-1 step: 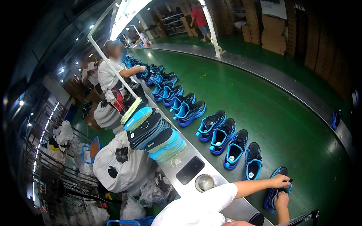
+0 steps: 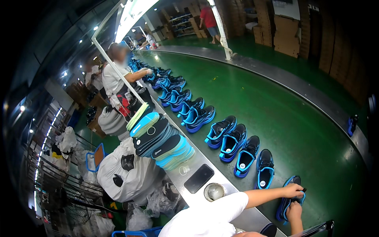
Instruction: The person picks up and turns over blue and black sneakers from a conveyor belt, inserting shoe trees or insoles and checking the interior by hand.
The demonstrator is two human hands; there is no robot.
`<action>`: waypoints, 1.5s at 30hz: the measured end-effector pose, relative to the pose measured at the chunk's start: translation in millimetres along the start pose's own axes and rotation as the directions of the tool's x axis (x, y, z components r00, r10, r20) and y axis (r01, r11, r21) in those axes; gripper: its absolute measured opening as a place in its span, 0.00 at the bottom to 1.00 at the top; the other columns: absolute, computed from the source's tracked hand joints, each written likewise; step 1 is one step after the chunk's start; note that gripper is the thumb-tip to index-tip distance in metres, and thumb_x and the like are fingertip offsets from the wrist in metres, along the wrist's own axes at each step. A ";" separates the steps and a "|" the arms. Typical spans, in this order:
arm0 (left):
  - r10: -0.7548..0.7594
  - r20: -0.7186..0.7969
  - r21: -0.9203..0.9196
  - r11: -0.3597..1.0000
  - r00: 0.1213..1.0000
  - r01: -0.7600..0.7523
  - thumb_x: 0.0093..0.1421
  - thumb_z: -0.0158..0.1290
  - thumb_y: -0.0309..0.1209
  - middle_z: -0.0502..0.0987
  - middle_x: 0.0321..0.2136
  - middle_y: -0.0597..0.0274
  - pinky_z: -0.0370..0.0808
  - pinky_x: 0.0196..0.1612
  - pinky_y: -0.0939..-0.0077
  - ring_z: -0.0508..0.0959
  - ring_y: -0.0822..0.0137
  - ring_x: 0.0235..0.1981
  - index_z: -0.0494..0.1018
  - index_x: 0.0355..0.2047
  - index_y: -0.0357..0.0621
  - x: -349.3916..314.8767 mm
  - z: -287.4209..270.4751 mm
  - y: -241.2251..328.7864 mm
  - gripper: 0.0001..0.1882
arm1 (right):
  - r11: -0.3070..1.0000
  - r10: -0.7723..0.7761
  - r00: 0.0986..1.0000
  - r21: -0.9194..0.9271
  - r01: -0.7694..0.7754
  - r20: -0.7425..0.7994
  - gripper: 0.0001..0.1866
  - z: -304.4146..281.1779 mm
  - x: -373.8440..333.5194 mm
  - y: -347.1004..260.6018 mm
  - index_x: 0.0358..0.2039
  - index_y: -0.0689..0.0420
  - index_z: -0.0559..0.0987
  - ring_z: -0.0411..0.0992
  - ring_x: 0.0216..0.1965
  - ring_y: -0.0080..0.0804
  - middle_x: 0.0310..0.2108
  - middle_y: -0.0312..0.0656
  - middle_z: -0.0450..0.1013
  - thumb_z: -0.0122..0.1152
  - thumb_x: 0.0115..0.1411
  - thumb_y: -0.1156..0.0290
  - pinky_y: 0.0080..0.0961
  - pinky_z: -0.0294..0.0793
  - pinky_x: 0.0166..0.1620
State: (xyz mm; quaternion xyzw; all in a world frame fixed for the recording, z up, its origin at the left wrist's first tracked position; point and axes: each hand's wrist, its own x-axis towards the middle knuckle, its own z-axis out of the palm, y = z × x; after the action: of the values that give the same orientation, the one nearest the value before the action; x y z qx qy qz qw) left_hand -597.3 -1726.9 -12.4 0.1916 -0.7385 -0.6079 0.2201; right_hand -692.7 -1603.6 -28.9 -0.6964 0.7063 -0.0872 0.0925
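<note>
At the lower right, a black and blue sneaker (image 2: 292, 180) stands on the green belt under both my hands. My left hand (image 2: 292, 191) is closed on the sneaker's upper, with its fingertips by the tongue. My right hand (image 2: 293, 212) is curled at the shoe's opening; its fingertips are partly hidden inside, so what they hold cannot be made out. Just left of my hands sits another sneaker (image 2: 265, 170) with a pale round label inside. More matching sneakers (image 2: 248, 156) form a line running away up the belt.
Along the belt's near side runs a metal ledge (image 2: 169, 118) with stacked insoles (image 2: 173, 152), a phone (image 2: 199, 178) and a round cup (image 2: 214, 192). A white sack (image 2: 118, 173) lies beside it. A co-worker (image 2: 114, 71) handles shoes farther up; a white post (image 2: 220, 31) rises beyond.
My right hand and the sneaker have shifted very slightly. Otherwise the scene looks the same.
</note>
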 end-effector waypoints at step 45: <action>0.377 0.032 0.588 0.742 0.926 -0.323 0.49 0.50 0.26 0.64 0.24 0.52 0.65 0.30 0.68 0.67 0.55 0.27 0.66 0.36 0.38 -15.5 44.8 -19.9 0.12 | 0.957 0.267 0.956 0.083 -0.278 0.120 0.17 96.0 51.3 3.0 0.39 0.58 0.67 0.57 0.47 0.36 0.45 0.50 0.60 0.40 0.51 0.63 0.28 0.54 0.51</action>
State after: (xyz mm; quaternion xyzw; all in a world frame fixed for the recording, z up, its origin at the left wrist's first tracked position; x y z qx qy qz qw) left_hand -609.2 -1685.6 -40.7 0.1345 -0.9008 -0.2907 0.2932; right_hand -672.0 -1654.3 -123.0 -0.5905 0.7844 -0.0707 0.1760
